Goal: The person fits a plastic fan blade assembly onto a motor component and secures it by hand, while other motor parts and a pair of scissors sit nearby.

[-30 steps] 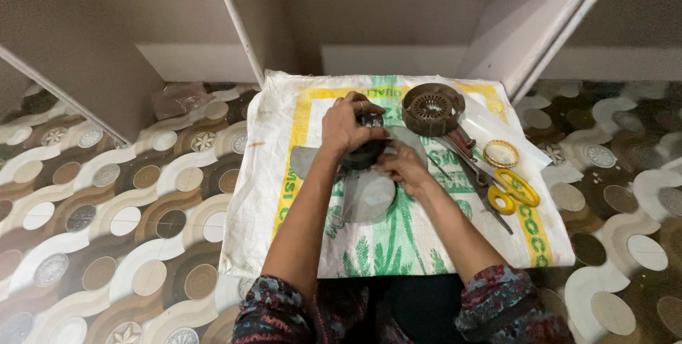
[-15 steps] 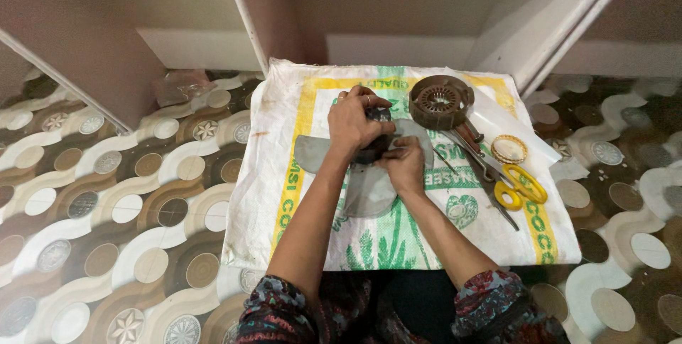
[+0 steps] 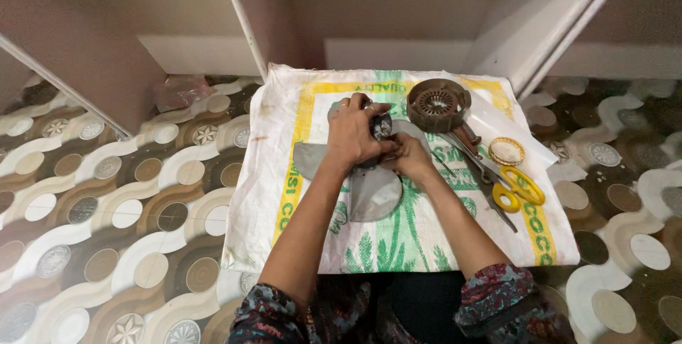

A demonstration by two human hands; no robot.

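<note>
Both hands — left hand, right hand — fingers seemingly clamped on the grey fan blade hub.

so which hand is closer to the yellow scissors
Right. The right hand grips the grey fan blade at its hub, a short way left of the yellow-handled scissors. The left hand sits beyond it, further left.

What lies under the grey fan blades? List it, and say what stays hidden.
Under the grey fan blades lies a printed woven sack spread on the patterned floor. The left hand and right hand cover the fan's hub, so its centre stays hidden.
</note>
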